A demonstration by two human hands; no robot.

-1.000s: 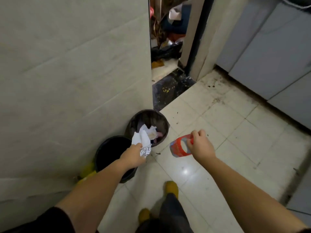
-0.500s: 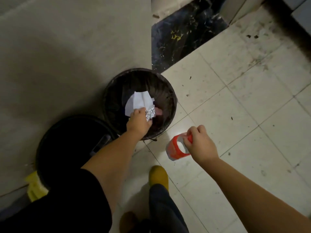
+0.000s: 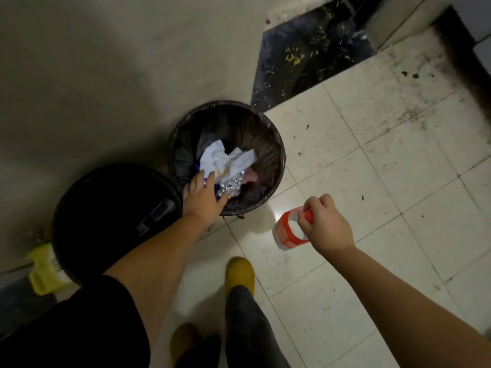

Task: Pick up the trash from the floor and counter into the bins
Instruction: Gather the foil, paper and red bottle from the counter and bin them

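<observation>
The left hand (image 3: 203, 197) hangs spread over the bin's (image 3: 276, 144) near rim, tissue (image 3: 225, 159) and foil (image 3: 231, 185) lying just beyond its fingertips. The right hand (image 3: 325, 225) pinches a red wrapper (image 3: 288, 231) right of the bin.

The left hand (image 3: 203, 196) hides part of the foil (image 3: 230, 186), and the dark bin (image 3: 117, 208) is too black to see inside.

You have one view only, from a wide-angle camera on your head. It looks steeply down, close over both forearms, with your shoes (image 3: 239, 274) at the bottom edge, the tiled floor (image 3: 372, 181) to the right and a pale wall (image 3: 106, 75) filling the upper left.
</observation>
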